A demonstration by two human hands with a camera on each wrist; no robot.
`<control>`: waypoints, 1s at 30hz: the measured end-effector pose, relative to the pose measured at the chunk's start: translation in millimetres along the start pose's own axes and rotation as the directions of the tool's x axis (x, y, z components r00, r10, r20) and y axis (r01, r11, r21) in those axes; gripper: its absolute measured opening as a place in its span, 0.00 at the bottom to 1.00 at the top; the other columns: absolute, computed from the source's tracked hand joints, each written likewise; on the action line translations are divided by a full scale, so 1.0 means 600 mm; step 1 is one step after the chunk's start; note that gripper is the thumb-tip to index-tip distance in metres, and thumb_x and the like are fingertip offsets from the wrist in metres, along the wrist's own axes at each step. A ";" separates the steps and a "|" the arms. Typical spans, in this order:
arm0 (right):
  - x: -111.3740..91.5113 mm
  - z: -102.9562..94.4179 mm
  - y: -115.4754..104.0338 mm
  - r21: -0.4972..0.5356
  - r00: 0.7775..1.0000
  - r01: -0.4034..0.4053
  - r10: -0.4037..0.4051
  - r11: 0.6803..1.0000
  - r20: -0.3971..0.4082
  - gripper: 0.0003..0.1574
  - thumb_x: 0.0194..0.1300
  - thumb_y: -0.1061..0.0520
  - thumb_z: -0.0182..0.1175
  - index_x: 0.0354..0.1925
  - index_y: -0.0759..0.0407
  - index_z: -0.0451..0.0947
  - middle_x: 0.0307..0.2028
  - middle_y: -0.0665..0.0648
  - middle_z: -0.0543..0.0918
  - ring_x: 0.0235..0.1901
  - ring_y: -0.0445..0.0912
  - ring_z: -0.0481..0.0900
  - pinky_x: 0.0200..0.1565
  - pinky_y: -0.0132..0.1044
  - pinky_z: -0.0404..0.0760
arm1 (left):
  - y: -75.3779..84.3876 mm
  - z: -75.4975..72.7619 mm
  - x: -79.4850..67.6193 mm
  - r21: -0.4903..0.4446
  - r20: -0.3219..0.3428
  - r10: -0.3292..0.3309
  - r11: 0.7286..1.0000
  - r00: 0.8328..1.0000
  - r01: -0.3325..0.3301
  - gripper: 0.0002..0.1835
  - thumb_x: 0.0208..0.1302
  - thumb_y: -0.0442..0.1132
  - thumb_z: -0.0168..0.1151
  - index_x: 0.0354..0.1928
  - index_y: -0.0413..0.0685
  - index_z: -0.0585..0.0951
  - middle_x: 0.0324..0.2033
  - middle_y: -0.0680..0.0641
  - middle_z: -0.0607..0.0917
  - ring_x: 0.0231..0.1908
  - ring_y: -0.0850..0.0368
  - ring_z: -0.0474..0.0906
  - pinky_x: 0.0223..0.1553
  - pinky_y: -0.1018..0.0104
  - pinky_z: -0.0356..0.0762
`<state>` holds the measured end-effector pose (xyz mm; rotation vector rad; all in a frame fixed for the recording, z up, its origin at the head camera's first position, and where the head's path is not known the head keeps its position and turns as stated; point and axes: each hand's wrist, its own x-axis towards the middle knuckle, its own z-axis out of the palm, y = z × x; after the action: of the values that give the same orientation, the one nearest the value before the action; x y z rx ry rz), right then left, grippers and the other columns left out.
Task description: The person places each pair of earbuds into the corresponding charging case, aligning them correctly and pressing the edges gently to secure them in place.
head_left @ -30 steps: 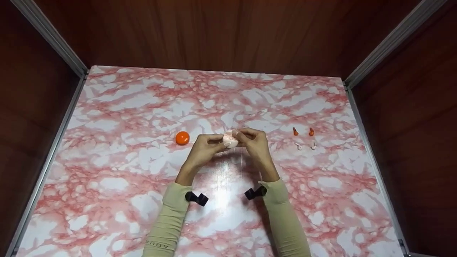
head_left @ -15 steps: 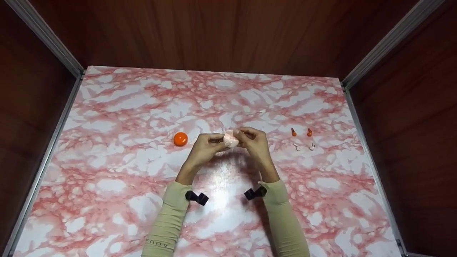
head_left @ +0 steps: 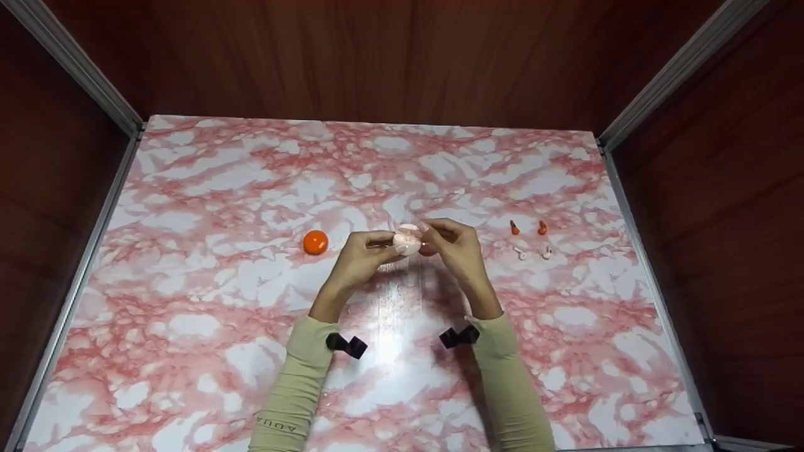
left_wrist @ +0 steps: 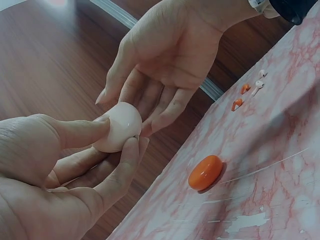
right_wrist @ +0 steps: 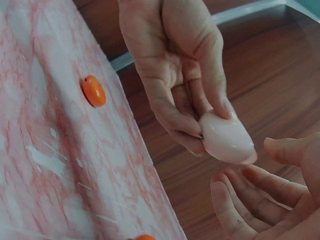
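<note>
In the head view, my left hand (head_left: 359, 257) holds a pale pink earbud case (head_left: 407, 246) above the middle of the table, its lid raised. The left wrist view has my left thumb pressed on the rounded shell of the case (left_wrist: 120, 127), with fingertips under its lower edge. My right hand (right_wrist: 275, 195) is beside the case with fingers loosely bent and nothing between them; a gap shows between thumb and case in the right wrist view. A glossy orange case (head_left: 315, 242) lies on the table, left of my left hand.
Two orange earbuds (head_left: 514, 228) and two white earbuds (head_left: 521, 253) lie in pairs to the right of my right hand. The marbled red and white table (head_left: 251, 351) is bordered by dark wood panels (head_left: 352, 63) and metal rails at the sides.
My right hand has let go of the pale case and drawn slightly right. The lid now stands apart from the base. My left hand keeps its hold, almost in place.
</note>
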<state>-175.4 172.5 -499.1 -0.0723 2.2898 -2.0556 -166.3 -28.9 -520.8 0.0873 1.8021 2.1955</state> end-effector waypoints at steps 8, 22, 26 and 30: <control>-0.006 -0.047 -0.009 -0.089 0.997 0.051 -0.056 0.995 -0.051 0.20 0.73 0.52 0.69 0.53 0.66 0.87 0.50 0.71 0.89 0.41 0.44 0.91 0.49 0.40 0.92 | 0.002 -0.003 -0.002 0.000 -0.014 -0.006 1.000 1.000 0.006 0.19 0.71 0.24 0.63 0.61 0.24 0.80 0.53 0.30 0.85 0.43 0.60 0.89 0.51 0.68 0.89; -0.031 -0.147 0.007 -0.395 0.983 0.145 -0.177 0.907 -0.045 0.20 0.72 0.51 0.69 0.57 0.58 0.87 0.54 0.61 0.90 0.53 0.52 0.90 0.57 0.35 0.87 | -0.001 -0.012 -0.009 0.040 -0.026 -0.004 0.999 1.000 0.005 0.18 0.71 0.25 0.64 0.61 0.25 0.81 0.53 0.30 0.85 0.44 0.58 0.89 0.52 0.67 0.90; -0.039 -0.170 0.016 -0.517 0.969 0.220 -0.248 0.827 0.016 0.24 0.72 0.52 0.70 0.61 0.62 0.84 0.58 0.66 0.88 0.55 0.60 0.89 0.59 0.50 0.88 | -0.001 -0.012 -0.008 0.043 -0.030 -0.017 0.999 0.999 0.018 0.19 0.71 0.25 0.64 0.61 0.26 0.81 0.54 0.31 0.85 0.45 0.57 0.89 0.52 0.67 0.89; -0.041 -0.190 0.023 -0.655 0.942 0.298 -0.323 0.694 0.086 0.26 0.70 0.55 0.71 0.62 0.65 0.83 0.58 0.68 0.87 0.52 0.64 0.89 0.55 0.59 0.88 | -0.003 -0.010 -0.005 0.034 -0.021 -0.021 0.999 1.000 0.022 0.19 0.71 0.26 0.64 0.61 0.26 0.81 0.54 0.32 0.85 0.45 0.59 0.88 0.52 0.67 0.89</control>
<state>-159.9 289.0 -500.0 -0.4924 3.0886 -1.2061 -164.4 -35.4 -523.4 0.0524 1.8431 2.1594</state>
